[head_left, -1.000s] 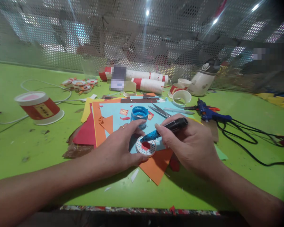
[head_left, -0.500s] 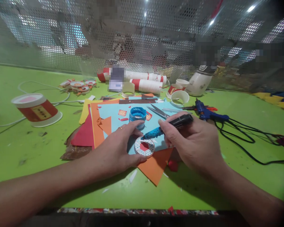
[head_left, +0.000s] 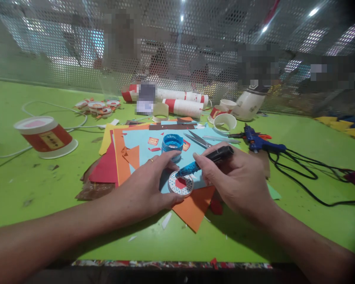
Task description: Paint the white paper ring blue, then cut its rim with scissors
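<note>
A round white disc (head_left: 181, 184) with blue dots and a red shape in its middle lies over blue and orange paper. My left hand (head_left: 149, 181) grips its edge between thumb and fingers. In my right hand (head_left: 239, 177) is a marker (head_left: 192, 167) with a black rear end and a blue-smeared front, slanting down to the left. Its tip meets the upper part of the disc, as far as I can see. Just behind the disc stands a small blue paint jar (head_left: 172, 146), open at the top. Scissors (head_left: 198, 139) lie behind my right hand.
A blue glue gun (head_left: 262, 144) with black cords lies to the right. An upturned paper cup (head_left: 45, 138) stands left. Coloured paper (head_left: 105, 167) and scraps spread around. Stacked cups (head_left: 183, 107), cup rings (head_left: 225, 122) and a white jar (head_left: 248, 104) stand at the back before a perforated screen.
My right hand and the marker have shifted slightly left, with the tip a little lower on the disc. My left hand and the disc have stayed in place.
</note>
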Action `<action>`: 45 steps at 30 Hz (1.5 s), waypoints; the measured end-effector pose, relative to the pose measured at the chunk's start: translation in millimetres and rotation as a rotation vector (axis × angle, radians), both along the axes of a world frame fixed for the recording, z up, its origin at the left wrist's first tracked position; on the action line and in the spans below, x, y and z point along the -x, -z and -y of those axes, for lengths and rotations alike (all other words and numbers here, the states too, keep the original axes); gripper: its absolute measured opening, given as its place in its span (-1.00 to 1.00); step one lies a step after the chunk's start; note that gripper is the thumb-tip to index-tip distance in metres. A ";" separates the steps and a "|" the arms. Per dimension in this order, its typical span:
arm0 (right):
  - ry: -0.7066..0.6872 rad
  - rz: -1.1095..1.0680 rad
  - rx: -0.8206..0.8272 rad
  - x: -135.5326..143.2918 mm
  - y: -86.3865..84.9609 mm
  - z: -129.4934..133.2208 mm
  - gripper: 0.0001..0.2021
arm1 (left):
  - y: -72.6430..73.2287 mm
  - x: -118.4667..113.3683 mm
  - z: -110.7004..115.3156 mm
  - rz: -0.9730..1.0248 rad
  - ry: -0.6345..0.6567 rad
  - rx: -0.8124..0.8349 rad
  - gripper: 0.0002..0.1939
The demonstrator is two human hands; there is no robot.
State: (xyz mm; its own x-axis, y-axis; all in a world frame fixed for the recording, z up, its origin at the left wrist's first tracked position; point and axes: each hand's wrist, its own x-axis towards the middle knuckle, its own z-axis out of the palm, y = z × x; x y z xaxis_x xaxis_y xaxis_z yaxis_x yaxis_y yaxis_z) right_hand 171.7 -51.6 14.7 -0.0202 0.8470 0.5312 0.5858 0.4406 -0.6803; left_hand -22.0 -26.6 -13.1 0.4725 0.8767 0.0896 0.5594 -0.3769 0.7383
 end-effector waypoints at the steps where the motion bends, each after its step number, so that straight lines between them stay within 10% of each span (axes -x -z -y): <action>1: 0.000 0.003 0.000 -0.1 0.0 -0.3 -0.74 | 0.0 0.4 0.2 -0.003 0.001 -0.001 -0.15; 45: -0.014 0.018 -0.032 -1.3 -0.6 -0.8 -0.75 | 1.5 0.9 -0.5 -0.019 0.011 -0.010 -0.17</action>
State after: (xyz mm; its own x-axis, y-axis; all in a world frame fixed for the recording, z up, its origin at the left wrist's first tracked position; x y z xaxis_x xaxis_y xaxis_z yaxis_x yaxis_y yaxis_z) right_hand 173.1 -50.8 15.3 -0.0416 0.8291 0.5575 0.5918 0.4700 -0.6549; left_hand -22.9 -26.1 -14.6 0.4836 0.8708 0.0889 0.5693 -0.3901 0.7237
